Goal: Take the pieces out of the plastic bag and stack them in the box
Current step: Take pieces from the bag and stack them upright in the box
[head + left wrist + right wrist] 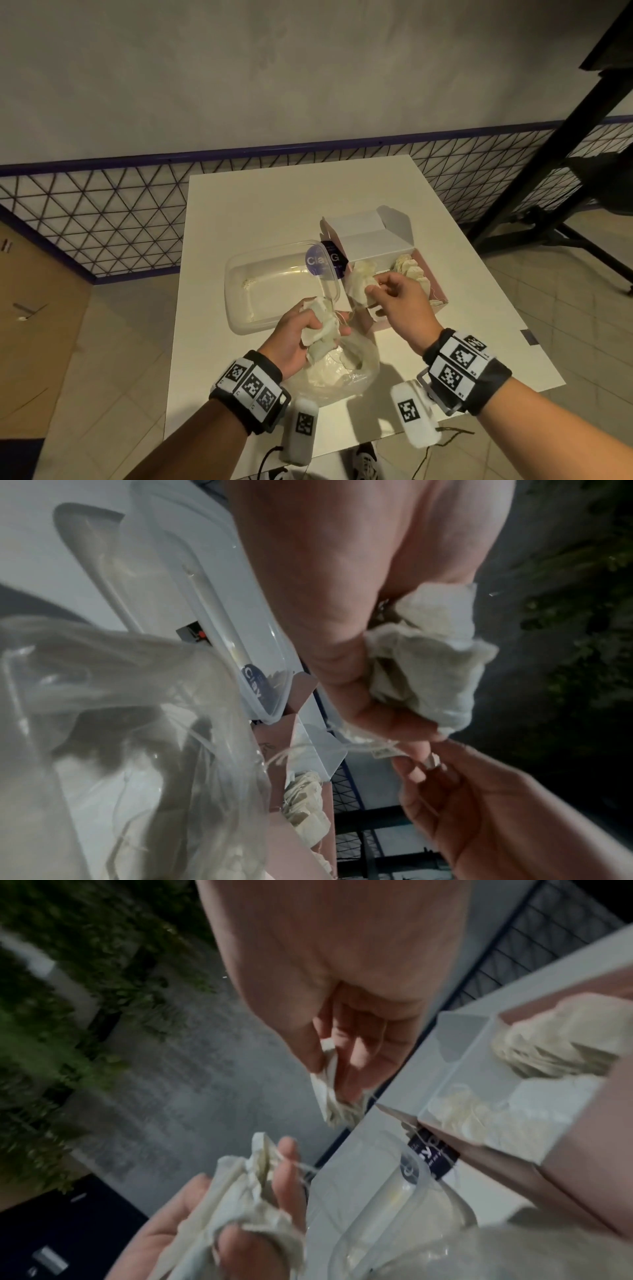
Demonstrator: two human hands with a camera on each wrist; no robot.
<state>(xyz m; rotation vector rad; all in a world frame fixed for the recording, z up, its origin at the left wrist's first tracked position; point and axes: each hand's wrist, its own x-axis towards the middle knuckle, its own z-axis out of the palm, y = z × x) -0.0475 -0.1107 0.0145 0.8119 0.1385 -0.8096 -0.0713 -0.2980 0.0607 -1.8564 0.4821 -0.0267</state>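
Both my hands grip pieces at lower centre: left hand (pixel 297 334) fingers curl round a bunch (pixel 322 329) above the plastic bag (pixel 339 373); right hand (pixel 399 305) pinches one piece (pixel 358 286) over the pink box (pixel 435 284), right of centre.
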